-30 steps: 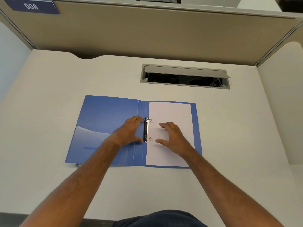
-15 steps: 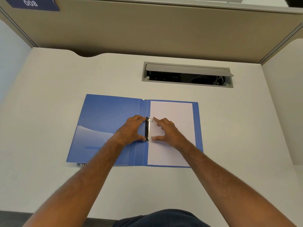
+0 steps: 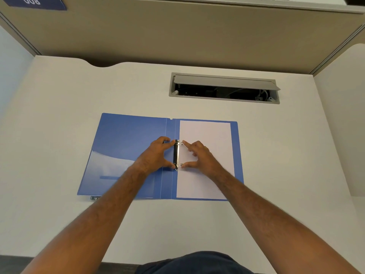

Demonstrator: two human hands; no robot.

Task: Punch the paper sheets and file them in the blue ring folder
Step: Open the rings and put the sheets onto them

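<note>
Presently the blue ring folder (image 3: 128,147) is lying open and flat near the middle of the white desk (image 3: 59,95), its two covers spreading toward 9 and 3 o'clock. White paper sheets (image 3: 207,135) are lying on the 3 o'clock cover, their punched edge sitting at the metal ring mechanism (image 3: 176,154) along the spine. The left hand (image 3: 156,155) is bracing the mechanism from the 9 o'clock side, index finger at its far end and thumb at its near end, fingers curving around it. The right hand (image 3: 199,157) is resting on the sheets, forefinger and thumb spread apart and touching the two rings; whether the rings are closed cannot be told. A small metal object (image 3: 94,198) is showing under the folder's near-left corner. At 1 o'clock from the folder, a grey cable hatch (image 3: 224,83) is standing open in the desk, with a beige partition (image 3: 177,36) beyond it carrying a blue label (image 3: 33,1) at its far-left end
</note>
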